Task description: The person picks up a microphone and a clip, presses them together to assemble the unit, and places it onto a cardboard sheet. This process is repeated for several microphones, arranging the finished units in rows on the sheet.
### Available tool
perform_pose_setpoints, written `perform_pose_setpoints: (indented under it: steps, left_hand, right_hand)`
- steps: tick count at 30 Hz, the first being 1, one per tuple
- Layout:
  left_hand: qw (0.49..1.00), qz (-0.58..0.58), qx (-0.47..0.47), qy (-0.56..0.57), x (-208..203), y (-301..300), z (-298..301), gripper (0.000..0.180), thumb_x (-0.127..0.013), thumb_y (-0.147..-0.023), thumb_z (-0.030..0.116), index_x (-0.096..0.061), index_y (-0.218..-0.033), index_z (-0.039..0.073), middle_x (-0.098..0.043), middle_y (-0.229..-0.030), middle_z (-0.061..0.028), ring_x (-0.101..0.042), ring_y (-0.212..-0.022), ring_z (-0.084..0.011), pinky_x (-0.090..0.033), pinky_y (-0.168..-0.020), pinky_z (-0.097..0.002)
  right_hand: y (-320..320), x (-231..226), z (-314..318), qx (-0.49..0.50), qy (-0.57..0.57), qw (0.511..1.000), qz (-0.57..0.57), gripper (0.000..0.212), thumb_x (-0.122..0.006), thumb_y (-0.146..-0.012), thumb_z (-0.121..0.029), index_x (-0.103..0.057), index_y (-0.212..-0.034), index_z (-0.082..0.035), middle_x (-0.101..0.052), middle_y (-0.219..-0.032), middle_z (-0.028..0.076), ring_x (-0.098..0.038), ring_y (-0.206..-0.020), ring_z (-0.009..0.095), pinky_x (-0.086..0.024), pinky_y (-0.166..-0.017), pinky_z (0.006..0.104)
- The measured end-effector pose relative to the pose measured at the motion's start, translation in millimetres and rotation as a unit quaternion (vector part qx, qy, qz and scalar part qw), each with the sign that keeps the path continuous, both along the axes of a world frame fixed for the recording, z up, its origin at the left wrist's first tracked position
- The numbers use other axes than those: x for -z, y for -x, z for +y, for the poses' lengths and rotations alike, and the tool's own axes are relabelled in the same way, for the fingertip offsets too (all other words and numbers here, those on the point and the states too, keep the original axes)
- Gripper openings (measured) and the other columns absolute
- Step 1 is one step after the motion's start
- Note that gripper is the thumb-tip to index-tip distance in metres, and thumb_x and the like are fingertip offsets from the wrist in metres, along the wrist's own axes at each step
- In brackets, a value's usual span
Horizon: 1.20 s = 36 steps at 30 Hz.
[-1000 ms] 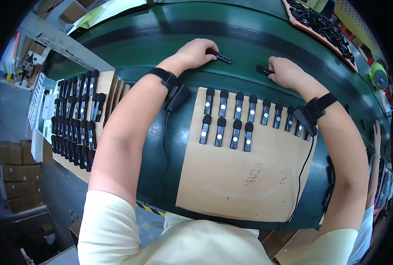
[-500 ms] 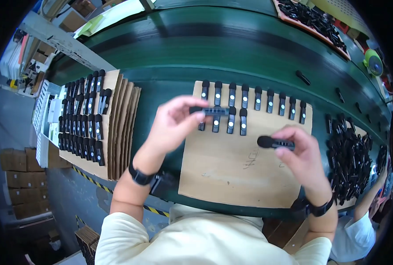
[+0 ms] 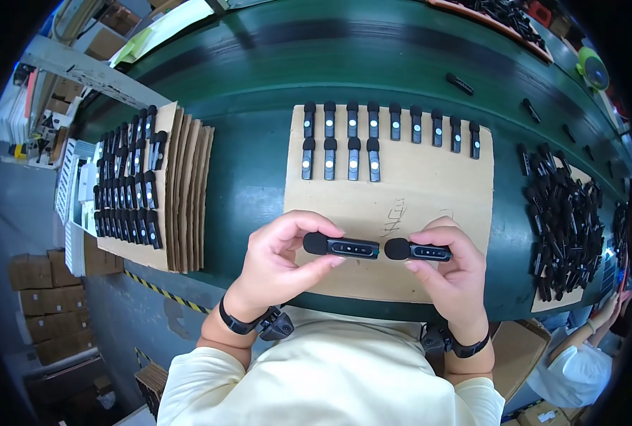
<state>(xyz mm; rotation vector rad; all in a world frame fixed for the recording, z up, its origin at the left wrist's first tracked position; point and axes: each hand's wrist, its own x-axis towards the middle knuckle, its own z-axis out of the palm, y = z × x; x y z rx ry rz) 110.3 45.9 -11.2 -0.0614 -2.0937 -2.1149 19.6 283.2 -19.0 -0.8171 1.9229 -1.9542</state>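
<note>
My left hand [image 3: 282,257] pinches a small black clip-on microphone [image 3: 351,247] with a round foam top, lying sideways between thumb and fingers. Another one, a matching microphone [image 3: 429,252], is gripped by my right hand [image 3: 452,268], its foam end close to the tail of the first. Small marks along the sides of both face up. Beneath them lies a brown cardboard sheet [image 3: 337,213] with handwriting on it. Two rows of black microphones [image 3: 353,122] stand along its far part, each with a pale round dot; the second row is shorter.
At left, a stack of cardboard sheets [image 3: 188,206] carries several rows of microphones [image 3: 128,188]. A large heap of black microphones [image 3: 564,220] lies at right. Loose ones [image 3: 460,84] rest on the green belt [image 3: 259,142]. A co-worker [image 3: 578,362] is at the lower right.
Both hands have come nearer to me and closer together, bringing the two microphones almost end to end. The view has shifted slightly, and the rows on the cardboard look the same.
</note>
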Motion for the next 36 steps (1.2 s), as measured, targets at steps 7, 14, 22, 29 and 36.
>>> perform_pose_setpoints:
  steps: [7, 14, 22, 29, 36]
  left_hand:
    - [0.998, 0.046, 0.01, 0.038, 3.2, 2.2, 3.1, 0.034, -0.075, -0.078, -0.01, -0.063, -0.109, -0.005, -0.066, -0.107, -0.0111, -0.063, -0.097, -0.0149, -0.051, -0.088, -0.0294]
    - [0.997, 0.05, 0.015, 0.05, 3.6, 2.7, 1.9, 0.032, -0.075, -0.078, -0.01, -0.063, -0.107, -0.006, -0.067, -0.104, -0.0128, -0.064, -0.096, -0.018, -0.051, -0.087, -0.0304]
    - [0.997, 0.031, -0.017, 0.074, 1.5, 6.2, 5.6, 0.025, -0.076, -0.076, -0.005, -0.062, -0.097, -0.001, -0.069, -0.092, -0.0132, -0.068, -0.089, -0.024, -0.053, -0.082, -0.035]
    - [0.994, 0.068, 0.018, 0.084, 4.5, 8.5, 0.7, 0.03, -0.077, -0.077, -0.006, -0.064, -0.104, -0.004, -0.068, -0.101, -0.0146, -0.066, -0.094, -0.0208, -0.053, -0.083, -0.031]
    - [0.98, 0.108, 0.004, 0.166, -3.6, 19.3, 7.4, 0.032, -0.076, -0.073, -0.006, -0.066, -0.103, -0.002, -0.068, -0.099, -0.0147, -0.066, -0.092, -0.0232, -0.052, -0.08, -0.032]
  right_hand:
    - [-2.9, -0.2, -0.3, 0.008, -0.006, 0.998, 0.066, 0.032, -0.077, -0.076, 0.006, -0.067, -0.105, -0.001, -0.066, -0.094, 0.009, -0.062, -0.087, 0.02, -0.05, -0.077, 0.0284]
    - [-2.0, -1.5, -0.6, 0.006, -0.022, 0.997, 0.08, 0.03, -0.077, -0.074, 0.006, -0.067, -0.102, 0.0, -0.061, -0.092, 0.009, -0.057, -0.082, 0.017, -0.045, -0.073, 0.0257]
    - [-0.2, 0.7, -1.8, 0.008, -0.021, 0.995, 0.095, 0.03, -0.077, -0.074, 0.006, -0.068, -0.102, 0.0, -0.061, -0.09, 0.008, -0.058, -0.079, 0.016, -0.044, -0.07, 0.025]
    - [-0.9, 2.0, -2.4, 0.017, -0.019, 0.996, 0.086, 0.029, -0.075, -0.075, 0.007, -0.068, -0.102, 0.0, -0.06, -0.092, 0.01, -0.058, -0.082, 0.017, -0.044, -0.071, 0.0253]
    - [-1.3, 2.2, -2.8, 0.04, 0.032, 0.996, 0.07, 0.027, -0.071, -0.077, 0.01, -0.068, -0.102, 0.002, -0.061, -0.099, 0.013, -0.06, -0.088, 0.02, -0.049, -0.074, 0.0278]
